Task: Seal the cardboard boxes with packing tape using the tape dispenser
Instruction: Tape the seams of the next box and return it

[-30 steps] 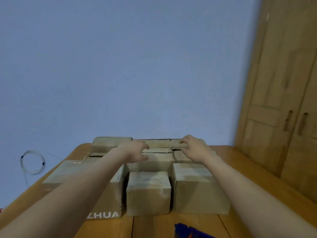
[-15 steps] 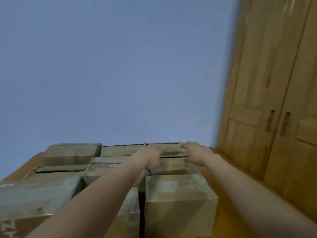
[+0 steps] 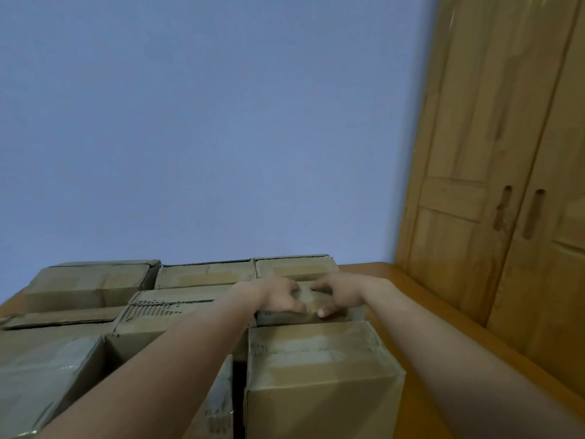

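Since a second ago, when the hands rested apart on separate boxes in the middle rows, both have closed in on one small box (image 3: 311, 307) in the middle row, right side. The view has also tilted up and panned right: wall fills most of the frame, and the blue object seen at the near table edge a second ago is out of shot.

Left to right now:
- Far-left box (image 3: 88, 282) in the back row: untouched, top looks closed.
- Torn box (image 3: 171, 312) with ragged corrugated edge: untouched, partly behind the left forearm.
- Left hand (image 3: 277, 296): fingers curled over the small box's top, thumb on its near face. Clamped on it.
- Right hand (image 3: 340, 294): same grip mirrored, fingers over the top, thumb at the near edge. Fingertips of the two hands nearly meet.
- Near-right box (image 3: 319, 372): just in front of the held box, already shows a glossy tape strip on top.
- Table (image 3: 421, 331), then wardrobe (image 3: 506, 185) at far right.

Read: likely pulling this box out of the pack, or pressing its flaps shut, ahead of taping. No taping underway.

Hidden or unclear:
- Tape dispenser: not in view, so I can't place it.
- Held box's seam is covered by the hands; flaps open or shut, can't tell.
- Whether the box is lifted or just gripped in place: can't tell.
- Near-left boxes are cut off by the frame and the forearm.
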{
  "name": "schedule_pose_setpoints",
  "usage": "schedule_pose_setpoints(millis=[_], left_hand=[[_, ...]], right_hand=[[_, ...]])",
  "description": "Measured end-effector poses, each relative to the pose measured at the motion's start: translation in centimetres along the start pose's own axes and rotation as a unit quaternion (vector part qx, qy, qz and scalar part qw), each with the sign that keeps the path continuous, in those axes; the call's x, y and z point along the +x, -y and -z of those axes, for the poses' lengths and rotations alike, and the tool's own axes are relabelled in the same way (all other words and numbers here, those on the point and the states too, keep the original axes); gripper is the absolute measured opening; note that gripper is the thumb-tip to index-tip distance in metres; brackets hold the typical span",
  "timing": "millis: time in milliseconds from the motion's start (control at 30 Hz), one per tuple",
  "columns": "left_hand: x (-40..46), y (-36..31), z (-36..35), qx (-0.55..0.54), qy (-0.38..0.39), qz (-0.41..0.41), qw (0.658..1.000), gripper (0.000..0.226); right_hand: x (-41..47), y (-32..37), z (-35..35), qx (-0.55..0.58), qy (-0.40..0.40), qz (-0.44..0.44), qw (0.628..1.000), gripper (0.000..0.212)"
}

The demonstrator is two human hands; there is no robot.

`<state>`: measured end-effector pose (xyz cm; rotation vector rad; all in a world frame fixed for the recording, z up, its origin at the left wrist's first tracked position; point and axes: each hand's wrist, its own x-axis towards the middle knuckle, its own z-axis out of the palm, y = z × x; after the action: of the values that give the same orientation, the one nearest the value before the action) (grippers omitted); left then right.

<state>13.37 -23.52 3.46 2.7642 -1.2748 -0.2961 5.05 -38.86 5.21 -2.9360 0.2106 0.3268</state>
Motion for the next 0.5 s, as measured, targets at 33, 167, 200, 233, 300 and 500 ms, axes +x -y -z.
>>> schedule_pose_setpoints(millis=[33,167,200,233,300,500], left_hand=[[-0.1,0.1,-0.1,0.001,0.007,-0.004,1.0,0.079],[-0.2,0.3,-0.8,0.072,-0.007,-0.02,0.997,0.076],[-0.2,0.3,-0.9,0.075,-0.015,-0.024,0.997,0.073],[-0.3,0.2,-1.0,0.075,-0.019,-0.025,0.997,0.07],[-0.8,0.0,-1.0,0.073,-0.028,-0.026,0.997,0.063],[-2.2,-1.5,-0.7,0.116,-0.07,-0.019,0.991,0.052]], right_hand=[[0.1,0.0,-0.1,-0.007,0.007,0.003,1.0,0.071],[0.5,0.3,-0.9,-0.048,-0.027,0.027,0.998,0.047],[0.5,0.3,-1.1,-0.052,-0.042,0.03,0.997,0.047],[0.3,0.3,-1.1,-0.059,-0.053,0.031,0.996,0.049],[0.0,0.4,-1.1,-0.074,-0.062,0.03,0.995,0.055],[-1.0,0.3,-1.1,-0.114,-0.082,0.009,0.99,0.051]])
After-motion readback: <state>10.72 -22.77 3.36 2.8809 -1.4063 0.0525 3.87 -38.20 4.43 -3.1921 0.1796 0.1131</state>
